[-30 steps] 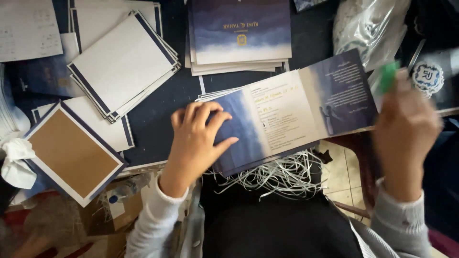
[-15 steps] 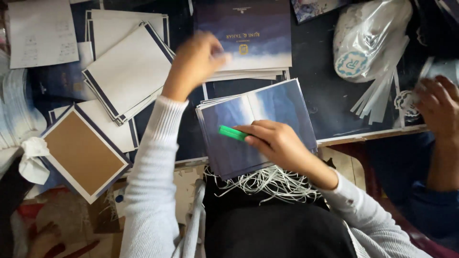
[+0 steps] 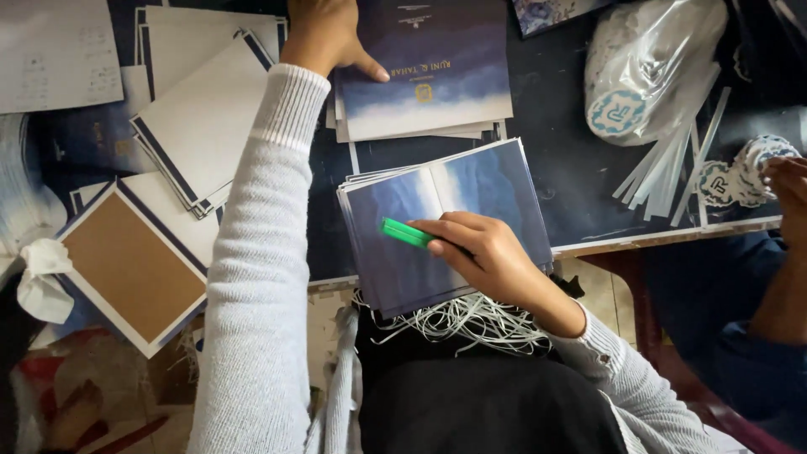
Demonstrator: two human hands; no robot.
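So the right hand (image 3: 492, 252) sits in the middle of the frame, fingers curled around a small green tool (image 3: 405, 232) and pressing its tip down onto a folded blue card (image 3: 479, 181). That card is the top one of a little pile at the near edge of the dark table (image 3: 580, 181), with a pale crease running down its centre. Just below the pile, a tangle of thin white paper strips (image 3: 458, 324) hangs off the table edge over the lap.

The left hand (image 3: 324, 34) is stretched up to the top centre of the frame, palm down and fingers flat on a stack of dark blue printed cards (image 3: 437, 92), thumb out to the side. It's resting there, not gripping anything as far as I can see.

Going outward: left of the arm there's a fanned stack of white cards with navy borders (image 3: 197, 126), and lower left a brown card with a white and navy frame (image 3: 130, 265), with a crumpled white tissue (image 3: 38, 282) just beside it. Upper right has a clear plastic bag of round stickers (image 3: 647, 76), a few white strips (image 3: 664, 172) spilling out below it, and more round stickers (image 3: 740, 172) at the right edge, where another person's hand (image 3: 788, 181) is touching them.
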